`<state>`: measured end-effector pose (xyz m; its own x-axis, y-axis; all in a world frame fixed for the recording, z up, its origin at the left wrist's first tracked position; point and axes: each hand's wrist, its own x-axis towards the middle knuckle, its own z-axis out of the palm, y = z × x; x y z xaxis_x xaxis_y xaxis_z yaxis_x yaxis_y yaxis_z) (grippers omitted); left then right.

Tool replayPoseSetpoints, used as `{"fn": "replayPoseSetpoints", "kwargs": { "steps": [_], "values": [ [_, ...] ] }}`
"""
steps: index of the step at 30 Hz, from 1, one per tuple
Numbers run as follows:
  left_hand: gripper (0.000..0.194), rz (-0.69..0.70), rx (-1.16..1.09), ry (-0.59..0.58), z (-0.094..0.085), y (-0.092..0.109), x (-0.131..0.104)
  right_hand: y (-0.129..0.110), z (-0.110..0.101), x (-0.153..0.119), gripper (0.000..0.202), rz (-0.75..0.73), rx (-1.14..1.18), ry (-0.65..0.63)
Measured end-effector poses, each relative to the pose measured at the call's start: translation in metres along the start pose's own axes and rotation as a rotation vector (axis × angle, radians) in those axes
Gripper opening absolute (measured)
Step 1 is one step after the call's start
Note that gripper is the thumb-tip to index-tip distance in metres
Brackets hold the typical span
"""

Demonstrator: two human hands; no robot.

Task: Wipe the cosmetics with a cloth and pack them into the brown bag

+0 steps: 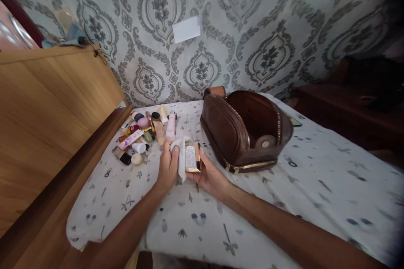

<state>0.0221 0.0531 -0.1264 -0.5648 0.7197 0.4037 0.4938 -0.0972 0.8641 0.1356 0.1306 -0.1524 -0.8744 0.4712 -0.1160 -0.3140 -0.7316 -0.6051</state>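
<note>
My left hand [168, 164] is closed on a white cloth [182, 157], which lies against the left side of a small compact case [192, 157]. The case has a silver glitter face and a gold and black edge. From the right, my right hand [210, 176] grips it, thumb on the edge and fingers beneath. To the right stands a brown makeup bag [221, 126], unzipped, with its dark inside showing. Left of my hands lies a pile of cosmetics, among them a pink tube [171, 126], a beige tube [159, 132] and a round cream-coloured jar [136, 159].
A white patterned cloth covers the table [202, 235]. A wooden panel [59, 105] rises along the left edge. Behind is a wallpapered wall [202, 67] with a white card [186, 29] on it. Dark furniture [353, 109] stands at the right.
</note>
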Motion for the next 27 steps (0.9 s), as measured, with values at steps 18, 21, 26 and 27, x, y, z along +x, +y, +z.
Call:
{"fn": "replayPoseSetpoints", "kwargs": {
  "steps": [18, 21, 26, 27],
  "values": [
    [0.013, -0.007, -0.032, -0.062, 0.001, -0.009, -0.004, -0.011, -0.004, 0.004, 0.035, -0.225, -0.151, 0.147],
    [0.015, -0.005, -0.066, 0.003, -0.004, -0.008, 0.002, -0.014, -0.002, 0.003, 0.034, -0.273, -0.219, 0.134],
    [0.021, -0.035, -0.125, 0.124, -0.013, -0.009, 0.009, -0.015, -0.001, 0.0, 0.056, -0.178, -0.286, 0.081],
    [0.022, -0.054, -0.142, 0.142, -0.014, -0.01, 0.01, -0.015, 0.0, 0.0, 0.056, -0.17, -0.288, 0.063]
  ]
}}
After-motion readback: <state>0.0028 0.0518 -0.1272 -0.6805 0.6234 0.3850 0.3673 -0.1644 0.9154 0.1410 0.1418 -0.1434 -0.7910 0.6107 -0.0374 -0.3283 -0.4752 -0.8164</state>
